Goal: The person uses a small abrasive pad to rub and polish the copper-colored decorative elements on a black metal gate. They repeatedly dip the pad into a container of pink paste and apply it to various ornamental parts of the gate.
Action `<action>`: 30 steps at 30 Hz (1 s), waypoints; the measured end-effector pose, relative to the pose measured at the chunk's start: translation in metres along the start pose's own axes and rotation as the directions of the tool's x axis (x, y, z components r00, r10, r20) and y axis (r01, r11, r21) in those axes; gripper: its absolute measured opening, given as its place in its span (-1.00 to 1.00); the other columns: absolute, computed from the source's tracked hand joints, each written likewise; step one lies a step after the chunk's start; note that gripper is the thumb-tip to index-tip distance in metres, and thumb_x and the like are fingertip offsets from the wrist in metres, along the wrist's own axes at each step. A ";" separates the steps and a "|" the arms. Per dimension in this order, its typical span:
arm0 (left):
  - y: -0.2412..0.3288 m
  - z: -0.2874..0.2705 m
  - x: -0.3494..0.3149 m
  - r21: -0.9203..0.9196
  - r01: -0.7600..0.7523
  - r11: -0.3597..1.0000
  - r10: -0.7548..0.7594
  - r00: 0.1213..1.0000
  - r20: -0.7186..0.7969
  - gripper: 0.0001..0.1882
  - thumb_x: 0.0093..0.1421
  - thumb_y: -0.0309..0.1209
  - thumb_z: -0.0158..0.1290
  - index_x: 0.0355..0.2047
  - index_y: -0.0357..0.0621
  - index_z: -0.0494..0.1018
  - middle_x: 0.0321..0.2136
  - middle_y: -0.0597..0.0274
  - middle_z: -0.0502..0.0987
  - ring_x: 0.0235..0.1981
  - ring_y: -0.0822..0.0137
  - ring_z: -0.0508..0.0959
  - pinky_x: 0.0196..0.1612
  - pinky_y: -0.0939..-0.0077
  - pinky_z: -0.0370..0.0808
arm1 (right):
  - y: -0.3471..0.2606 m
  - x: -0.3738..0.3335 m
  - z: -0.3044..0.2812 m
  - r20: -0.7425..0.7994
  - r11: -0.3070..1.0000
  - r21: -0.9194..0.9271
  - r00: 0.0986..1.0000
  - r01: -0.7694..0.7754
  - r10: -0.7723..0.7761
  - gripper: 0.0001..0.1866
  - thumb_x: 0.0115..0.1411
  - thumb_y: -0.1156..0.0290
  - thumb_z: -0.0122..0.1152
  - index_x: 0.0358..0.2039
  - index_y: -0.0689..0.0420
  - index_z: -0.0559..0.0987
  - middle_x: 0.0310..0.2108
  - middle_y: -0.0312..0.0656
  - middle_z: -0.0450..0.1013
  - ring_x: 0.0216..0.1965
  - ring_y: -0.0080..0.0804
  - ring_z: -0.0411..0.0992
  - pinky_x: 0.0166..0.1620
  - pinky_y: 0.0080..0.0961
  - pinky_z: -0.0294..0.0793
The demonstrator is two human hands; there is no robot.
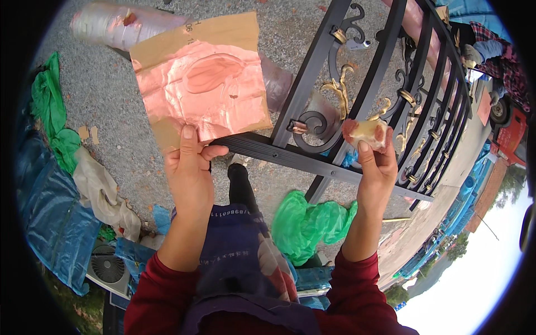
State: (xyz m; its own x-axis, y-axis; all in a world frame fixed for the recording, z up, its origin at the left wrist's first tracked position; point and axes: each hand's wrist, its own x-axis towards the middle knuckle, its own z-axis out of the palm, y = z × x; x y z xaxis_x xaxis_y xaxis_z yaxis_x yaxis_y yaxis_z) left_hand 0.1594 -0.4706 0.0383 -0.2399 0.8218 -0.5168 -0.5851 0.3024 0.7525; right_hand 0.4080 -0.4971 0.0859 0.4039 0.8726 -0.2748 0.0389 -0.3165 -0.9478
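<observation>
My left hand [191,173] grips the lower edge of a flat piece of cardboard [162,92], thumb on top. Shiny copper-coloured paint covers most of it, with a wet smeared oval patch in the middle. Between the fingers and thumb of my right hand [375,176] is a small pale sponge [367,133], stained reddish-copper at its corners. Beneath and beyond both hands lies a black metal railing [298,162] with scrolls. Some scroll leaves [338,92] are gold, and a collar [299,127] looks copper. The sponge hangs over the railing; contact cannot be made out.
A plastic-wrapped roll [106,25] lies at the far left. Green plastic [310,226] and blue tarpaulin [56,223] lie near me, beside a fan unit [109,265]. At the far right, a co-worker in a checked sleeve [505,67] wears gloves, near a red vehicle [511,134].
</observation>
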 end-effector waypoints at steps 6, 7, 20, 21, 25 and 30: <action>-0.008 -0.005 -0.005 -0.037 0.079 0.996 -0.080 0.997 -0.019 -0.82 0.31 -0.37 -0.08 -0.24 -0.23 0.42 -0.42 0.32 0.48 -0.46 0.46 0.53 -0.38 0.52 0.61 | 0.022 -0.008 0.026 0.127 0.964 -0.245 0.989 0.100 -0.070 -0.78 0.13 0.53 0.21 -0.19 0.26 0.49 -0.22 -0.25 0.42 -0.21 -0.52 0.36 -0.11 -0.60 0.34; -0.008 -0.005 -0.006 -0.039 0.085 0.996 -0.085 0.996 -0.021 -0.82 0.31 -0.37 -0.08 -0.24 -0.22 0.42 -0.42 0.32 0.48 -0.46 0.47 0.52 -0.38 0.51 0.61 | 0.017 -0.008 0.035 0.148 0.934 -0.323 0.983 0.150 -0.106 -0.80 0.13 0.53 0.21 -0.21 0.24 0.51 -0.22 -0.23 0.42 -0.23 -0.49 0.36 -0.14 -0.59 0.36; -0.013 -0.003 -0.008 -0.073 0.071 0.995 -0.070 0.997 0.006 -0.86 0.30 -0.37 -0.05 -0.26 -0.15 0.44 -0.40 0.37 0.48 -0.44 0.51 0.52 -0.36 0.52 0.60 | 0.033 -0.006 0.043 0.190 0.771 -0.562 0.954 0.300 -0.232 -0.83 0.09 0.49 0.24 -0.28 0.21 0.55 -0.29 -0.14 0.46 -0.27 -0.23 0.39 -0.23 -0.46 0.40; -0.012 -0.001 -0.009 -0.070 0.074 0.995 -0.074 0.997 -0.003 -0.86 0.30 -0.37 -0.05 -0.26 -0.14 0.45 -0.40 0.37 0.48 -0.43 0.52 0.52 -0.35 0.52 0.60 | 0.037 -0.005 0.040 0.180 0.752 -0.591 0.957 0.292 -0.229 -0.83 0.08 0.49 0.24 -0.28 0.21 0.55 -0.29 -0.14 0.46 -0.27 -0.21 0.39 -0.22 -0.45 0.40; -0.015 -0.007 -0.007 -0.057 0.060 0.997 -0.059 0.998 0.012 -0.86 0.29 -0.36 -0.03 -0.24 -0.14 0.44 -0.37 0.36 0.50 -0.40 0.50 0.52 -0.34 0.50 0.59 | 0.037 -0.007 0.029 0.055 0.813 -0.519 0.959 0.264 -0.276 -0.88 0.19 0.45 0.16 -0.29 0.21 0.55 -0.30 -0.22 0.46 -0.36 -0.50 0.37 -0.38 -0.62 0.36; -0.023 -0.010 -0.007 -0.077 0.017 0.997 -0.016 1.000 0.010 -0.85 0.29 -0.37 -0.04 -0.23 -0.17 0.45 -0.36 0.33 0.50 -0.38 0.47 0.52 -0.36 0.45 0.57 | 0.037 0.002 0.035 0.163 0.784 -0.551 0.959 0.284 -0.232 -0.88 0.18 0.47 0.17 -0.29 0.24 0.52 -0.33 -0.19 0.44 -0.38 -0.41 0.38 -0.34 -0.62 0.36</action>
State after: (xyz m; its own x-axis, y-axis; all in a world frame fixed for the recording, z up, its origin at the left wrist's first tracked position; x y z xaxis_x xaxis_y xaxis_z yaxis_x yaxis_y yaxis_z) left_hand 0.1662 -0.4884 0.0206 -0.2224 0.8218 -0.5245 -0.6471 0.2780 0.7099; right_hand 0.3783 -0.4940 0.0444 0.2291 0.9709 -0.0696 0.6492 -0.2057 -0.7323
